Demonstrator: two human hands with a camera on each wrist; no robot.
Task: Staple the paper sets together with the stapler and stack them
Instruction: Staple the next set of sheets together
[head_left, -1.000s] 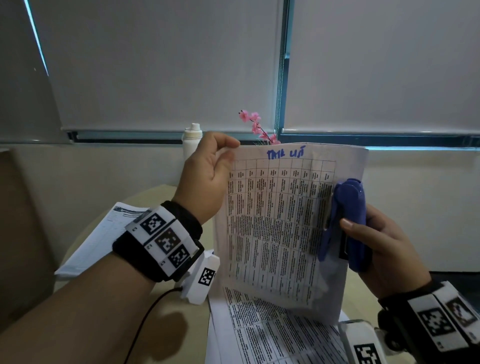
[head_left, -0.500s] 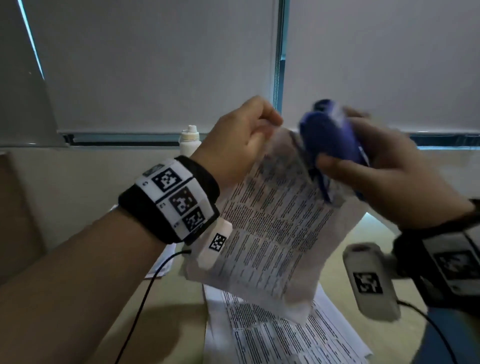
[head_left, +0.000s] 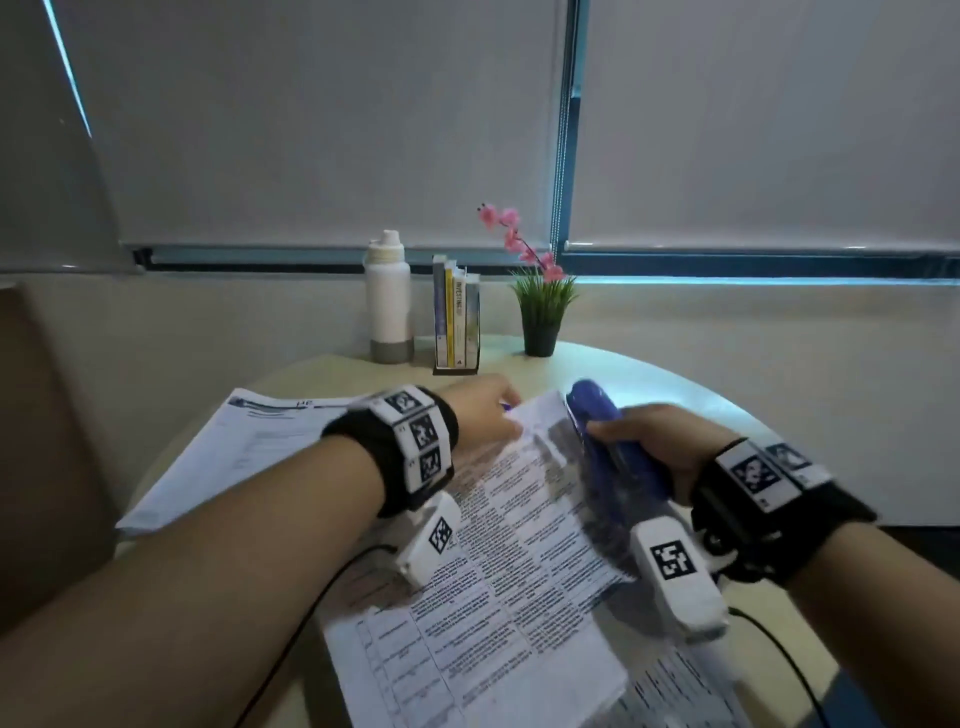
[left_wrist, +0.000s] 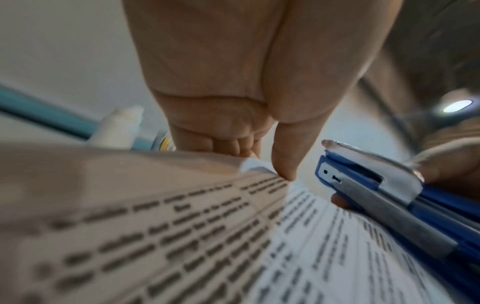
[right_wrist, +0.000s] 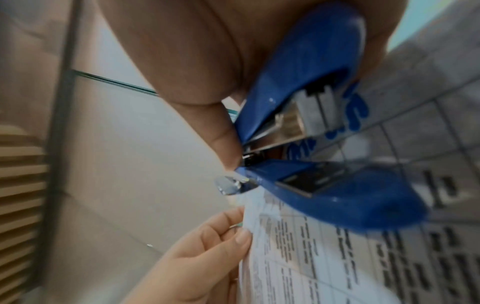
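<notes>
A printed paper set (head_left: 519, 519) slopes down toward the table over other sheets. My left hand (head_left: 488, 410) pinches its far top corner between thumb and fingers; the left wrist view shows the thumb (left_wrist: 285, 156) on the paper set (left_wrist: 182, 226). My right hand (head_left: 660, 447) grips a blue stapler (head_left: 608, 441) just right of that corner, above the sheet. In the right wrist view the stapler (right_wrist: 311, 144) gapes, its mouth facing the paper set (right_wrist: 337, 257) near the left hand (right_wrist: 215, 246).
A second paper stack (head_left: 249, 447) lies at the left of the round table (head_left: 675, 384). More printed sheets (head_left: 675, 691) lie under the held set. A white bottle (head_left: 388, 299), a book holder (head_left: 457, 319) and a potted plant (head_left: 540, 306) stand at the far edge.
Both hands have come down from in front of the window to the table. The paper set went from upright to nearly flat, and the stapler moved from its right edge to its top corner.
</notes>
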